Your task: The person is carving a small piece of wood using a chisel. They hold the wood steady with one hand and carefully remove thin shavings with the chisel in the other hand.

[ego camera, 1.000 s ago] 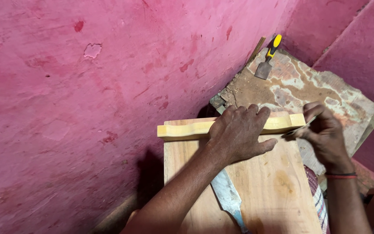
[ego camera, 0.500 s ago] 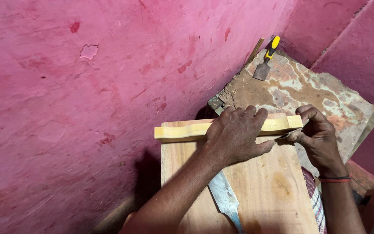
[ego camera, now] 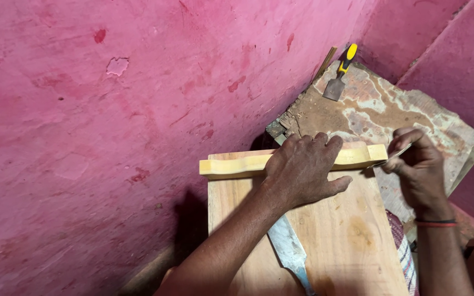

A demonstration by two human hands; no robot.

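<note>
Strip: a pale yellow wooden strip with a wavy profiled edge [ego camera: 237, 164] lies along the far edge of a light brown wooden board [ego camera: 336, 241]; its long axis runs left to right across the view, and its right end reaches just past the board's far right corner.
Left hand: the left hand [ego camera: 303, 172] lies flat over the strip's middle, fingers together and curled over its far side, thumb stretched right on the board, pressing the strip down.
Right hand: the right hand [ego camera: 418, 170] is at the strip's right end, fingertips pinched on a small thin tool [ego camera: 393, 156] whose tip meets that end; what kind of tool it is cannot be told. A dark band sits on that wrist.
Change: half a second back the right hand sat lower and closer against the strip's end; now it is raised a little and further right. The left hand and strip have kept their places.
Materials: the board is smooth, with visible grain and a darker stain. A grey metal blade [ego camera: 289, 249] lies on it beneath the left forearm.
Surroundings: a rough pink plastered wall [ego camera: 111, 120] with chipped spots; beyond the board, a worn, flaking brown slab [ego camera: 368, 109] carrying a yellow-and-black-handled chisel [ego camera: 340, 74].
</note>
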